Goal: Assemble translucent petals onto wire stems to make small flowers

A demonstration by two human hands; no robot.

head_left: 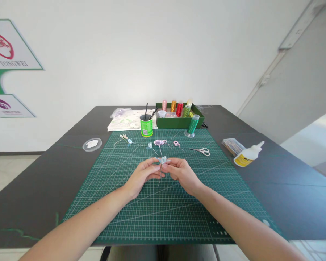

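Observation:
Between my two hands is a pale blue fabric flower [163,160] on a thin stem that hangs down below the fingers. My left hand [148,171] pinches the stem from the left, thumb against fingers. From the other side my right hand [181,172] has thumb and forefinger closed at the flower's petals. Just beyond lie a purple flower [158,142], a light blue flower [150,145], another blue flower [129,141] and a pink looped piece [176,143], each on a fine wire. A small cream sprig [123,137] rests farther left.
A green cutting mat [119,214] covers the table's middle. Behind stand a green can [146,127] with brushes, a green box [170,123] of thread spools and a green spool [193,124]. Scissors [203,150] and a glue bottle [247,156] lie right, a clear lid [84,145] left.

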